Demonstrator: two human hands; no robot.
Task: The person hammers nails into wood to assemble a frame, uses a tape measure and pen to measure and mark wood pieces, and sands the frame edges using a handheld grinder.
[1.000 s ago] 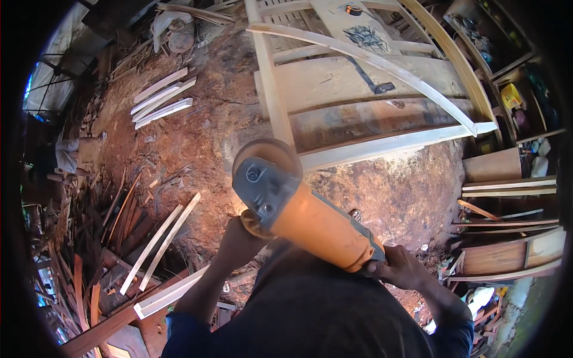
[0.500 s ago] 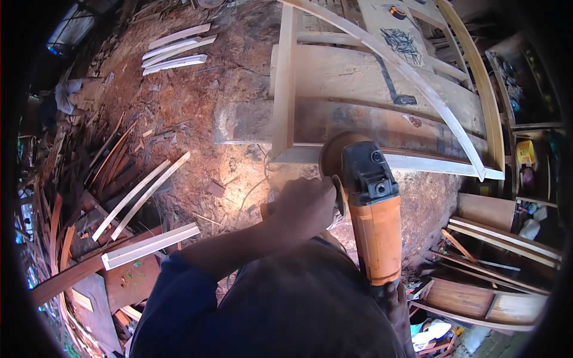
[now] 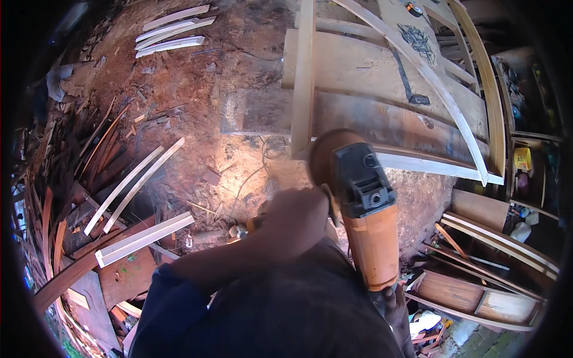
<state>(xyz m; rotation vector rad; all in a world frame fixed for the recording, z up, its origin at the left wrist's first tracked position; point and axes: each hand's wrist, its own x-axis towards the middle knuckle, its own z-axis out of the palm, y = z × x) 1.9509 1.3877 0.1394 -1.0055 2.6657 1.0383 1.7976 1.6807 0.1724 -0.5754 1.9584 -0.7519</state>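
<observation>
Both my hands are on an orange and black angle grinder (image 3: pixel 375 250) that lies across the middle of the view. My left hand (image 3: pixel 298 218), slightly blurred, is closed at the side of the tool's head, where its side handle is mostly hidden. At the tool's rear end, my right hand (image 3: pixel 395 304) is wrapped round the body, partly hidden. A round brown disc (image 3: pixel 325 156) on the grinder's head covers the near left corner of a pale wooden frame (image 3: pixel 302 89). Whether the disc touches the wood I cannot tell.
Under the frame lie broad boards (image 3: pixel 256 113), with a pile of nails (image 3: pixel 418 43) and a tape measure (image 3: pixel 413 9) farther back. Pale wood strips (image 3: pixel 170 36) rest on the dirt floor. Scrap wood (image 3: pixel 89 161) heaps up at left; shelves (image 3: pixel 528 134) stand at right.
The grinder's head and disc have moved a little left, onto the frame's near left corner. The view has shifted, so the frame appears farther right. Both hands keep their hold.
</observation>
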